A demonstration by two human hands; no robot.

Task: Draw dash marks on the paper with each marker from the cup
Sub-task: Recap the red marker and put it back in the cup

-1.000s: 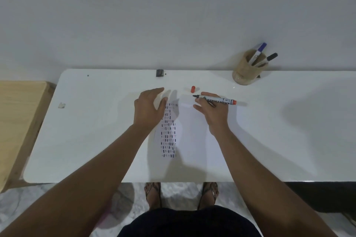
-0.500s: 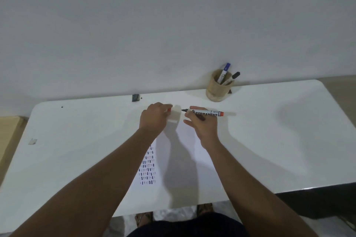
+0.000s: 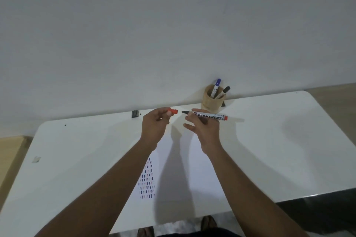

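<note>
Cap and marker held apart, above the paper (image 3: 196, 169).
L hand (image 3: 154, 127) pinches the red cap (image 3: 173, 111); R hand (image 3: 204, 127) grips the uncapped marker (image 3: 209, 116), tip facing cap, just in front of cup (image 3: 212, 100).

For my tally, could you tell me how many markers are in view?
3: red permanent marker in the right hand; blue-capped marker and black-capped marker in the wooden cup, which may hide more.

Both forearms reach forward over the table's far edge, hands raised and close together. The left hand (image 3: 155, 125) pinches a red cap (image 3: 174, 111) at its fingertips; the right hand (image 3: 205, 128) grips an uncapped marker (image 3: 207, 116) held level, tip toward the left hand.
</note>
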